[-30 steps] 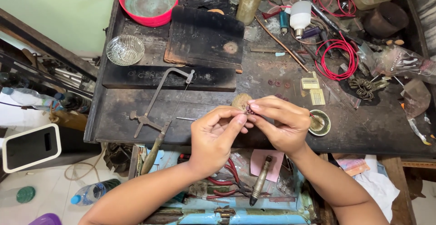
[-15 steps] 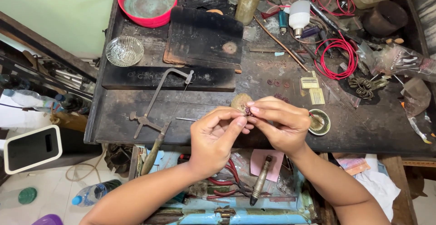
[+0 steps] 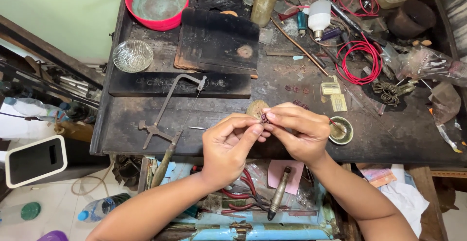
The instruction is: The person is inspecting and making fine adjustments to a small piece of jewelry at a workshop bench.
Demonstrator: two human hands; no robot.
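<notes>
Both hands meet at the near bench edge: left hand [image 3: 228, 146] and right hand [image 3: 299, 134] pinch one tiny dark ornament [image 3: 264, 118] between fingertips. Risk: a slip would likely drop it into the cluttered drawer [image 3: 253, 197] below.

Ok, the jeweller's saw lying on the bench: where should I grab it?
Take the jeweller's saw by its wooden handle, coming from the near bench edge. The handle overhangs that edge toward the person, clear of clutter, left of the left hand; the thin blade is best avoided.
</notes>
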